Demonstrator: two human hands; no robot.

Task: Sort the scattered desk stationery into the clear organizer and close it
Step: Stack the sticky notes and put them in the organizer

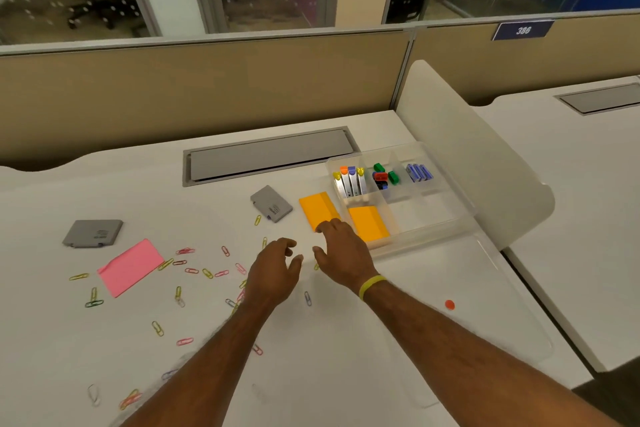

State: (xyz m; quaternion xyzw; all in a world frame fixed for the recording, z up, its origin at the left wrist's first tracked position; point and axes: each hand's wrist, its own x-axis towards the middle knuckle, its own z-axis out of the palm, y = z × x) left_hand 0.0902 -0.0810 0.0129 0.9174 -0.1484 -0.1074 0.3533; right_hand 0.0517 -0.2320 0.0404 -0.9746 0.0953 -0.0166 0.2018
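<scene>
Beige partition panels back the white bench [138,191]. The clear organizer [446,218] stands at 2 o'clock from my hands, and its lid [491,274] lies open and flat at 4 o'clock. My left hand [275,274] hovers with its fingers spread and empty. My right hand [343,255] is just beside it, with its fingertips on the near corner of the loose orange pad [317,210] at 12 o'clock; no grip has closed. A matching pad [369,224] already lies in the organizer's near compartment. The pink pad [130,265] is at 9 o'clock. Two grey boxes [272,203] lie at 10 and 11 o'clock. Paper clips [207,273] are scattered from 7 to 10 o'clock.

The pads look light and flexible, with sheets that may fan, so I would pinch across the bound edge. The clips look slick and thin, so I judge it best to sweep them together and then scoop.
</scene>
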